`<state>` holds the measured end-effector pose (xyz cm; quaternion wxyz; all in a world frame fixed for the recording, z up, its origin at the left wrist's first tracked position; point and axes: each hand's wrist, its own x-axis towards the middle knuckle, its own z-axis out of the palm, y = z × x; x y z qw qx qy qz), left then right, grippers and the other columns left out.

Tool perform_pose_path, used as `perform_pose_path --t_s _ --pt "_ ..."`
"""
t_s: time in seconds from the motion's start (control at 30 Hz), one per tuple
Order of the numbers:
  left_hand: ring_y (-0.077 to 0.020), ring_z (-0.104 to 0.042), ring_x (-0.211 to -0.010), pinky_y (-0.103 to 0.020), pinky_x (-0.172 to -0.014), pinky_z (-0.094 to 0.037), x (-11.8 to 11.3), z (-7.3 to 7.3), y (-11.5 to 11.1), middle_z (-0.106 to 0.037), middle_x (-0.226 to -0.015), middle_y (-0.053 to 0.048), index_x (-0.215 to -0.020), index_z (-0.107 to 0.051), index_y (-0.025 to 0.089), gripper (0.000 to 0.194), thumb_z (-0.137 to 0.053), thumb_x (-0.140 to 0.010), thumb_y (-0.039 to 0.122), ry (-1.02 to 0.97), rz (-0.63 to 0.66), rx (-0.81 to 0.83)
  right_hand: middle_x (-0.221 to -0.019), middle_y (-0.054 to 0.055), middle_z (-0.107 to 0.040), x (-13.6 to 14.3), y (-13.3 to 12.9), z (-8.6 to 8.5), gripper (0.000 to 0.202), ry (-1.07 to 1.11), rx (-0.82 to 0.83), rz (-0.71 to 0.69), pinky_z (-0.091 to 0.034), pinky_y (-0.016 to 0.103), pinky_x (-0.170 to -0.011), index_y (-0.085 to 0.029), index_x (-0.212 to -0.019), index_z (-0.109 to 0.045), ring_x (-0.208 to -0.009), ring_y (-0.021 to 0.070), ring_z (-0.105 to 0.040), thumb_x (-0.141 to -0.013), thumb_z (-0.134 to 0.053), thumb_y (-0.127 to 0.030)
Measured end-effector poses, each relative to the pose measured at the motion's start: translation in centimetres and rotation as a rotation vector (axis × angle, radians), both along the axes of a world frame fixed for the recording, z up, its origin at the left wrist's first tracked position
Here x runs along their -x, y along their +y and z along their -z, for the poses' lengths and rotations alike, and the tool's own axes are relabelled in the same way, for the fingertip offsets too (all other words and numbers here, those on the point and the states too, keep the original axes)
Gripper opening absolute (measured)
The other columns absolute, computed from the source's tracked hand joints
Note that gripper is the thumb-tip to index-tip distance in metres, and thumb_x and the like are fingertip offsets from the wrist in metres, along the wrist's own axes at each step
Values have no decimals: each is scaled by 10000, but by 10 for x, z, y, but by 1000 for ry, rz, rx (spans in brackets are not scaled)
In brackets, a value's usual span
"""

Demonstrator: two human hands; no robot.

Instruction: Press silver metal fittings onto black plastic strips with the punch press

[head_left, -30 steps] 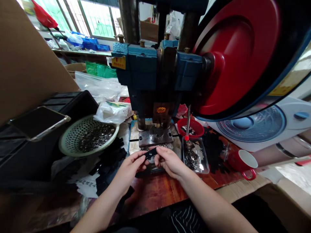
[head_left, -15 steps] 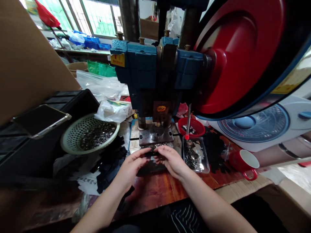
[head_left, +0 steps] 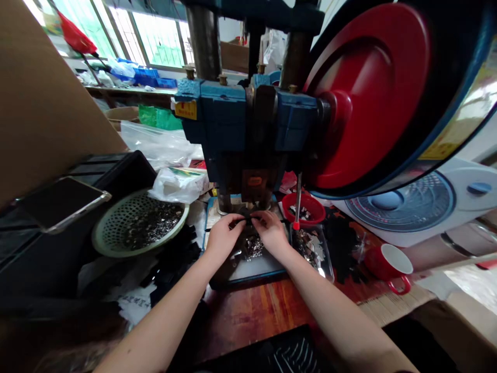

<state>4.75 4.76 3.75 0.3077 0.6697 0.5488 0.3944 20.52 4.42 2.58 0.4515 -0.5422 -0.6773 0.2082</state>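
Note:
Both hands meet at the die of a blue press (head_left: 223, 111). My left hand (head_left: 225, 235) pinches one end of a small dark piece (head_left: 248, 219). On the other end of it, the fingers of my right hand (head_left: 271, 233) are closed. The piece lies at the front of the die, under the press head. Small shiny metal parts (head_left: 254, 247) are scattered on the press base (head_left: 248, 269), just below my hands and between my wrists.
A pale green basket (head_left: 103, 241) of small metal parts stands left, beside black pieces (head_left: 174, 272). To the right are a red bowl (head_left: 320, 210), a clear tray (head_left: 329, 264), a red mug (head_left: 378, 261) and a fan (head_left: 404, 202). A large red wheel (head_left: 373, 103) overhangs the right side.
Both hands have moved forward with the dark piece, from in front of the die to the die itself. The metal parts on the base now show. The view has shifted slightly.

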Motion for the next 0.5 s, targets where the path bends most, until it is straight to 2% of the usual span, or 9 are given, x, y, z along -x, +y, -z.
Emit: perform_pose_path --t_s 0.1,0.2,0.37,0.5 --pt "-214 -586 -884 -337 -821 -440 -5 4 24 -661 -904 -57 -866 -691 186 217 -551 -774 325 86 -40 -89 -911 58 -618 -1 25 7 136 -72 -16 62 -420 343 -857 -204 -887 -677 -915 198 -553 -802 -572 -216" --pt "-229 -556 -974 -357 -907 -405 -5 12 39 -653 -935 -73 -878 -695 174 217 -566 -755 298 95 -48 -103 -951 76 -585 -1 38 15 123 -59 -10 88 -415 345 -890 -183 -865 -678 -951 202 -544 -774 -599 -210" --pt "-213 -581 -964 -335 -871 -442 -8 26 53 -662 -987 -58 -980 -669 173 274 -531 -755 243 87 6 -50 -940 49 -605 0 49 21 170 42 39 24 -424 336 -899 -186 -883 -649 -940 181 -566 -736 -573 -149" --pt "-206 -589 -958 -323 -857 -449 -8 22 52 -653 -1019 -58 -1030 -646 173 299 -508 -772 237 87 13 -48 -960 61 -616 0 48 21 204 79 67 19 -434 329 -882 -173 -935 -633 -949 184 -571 -747 -556 -165"
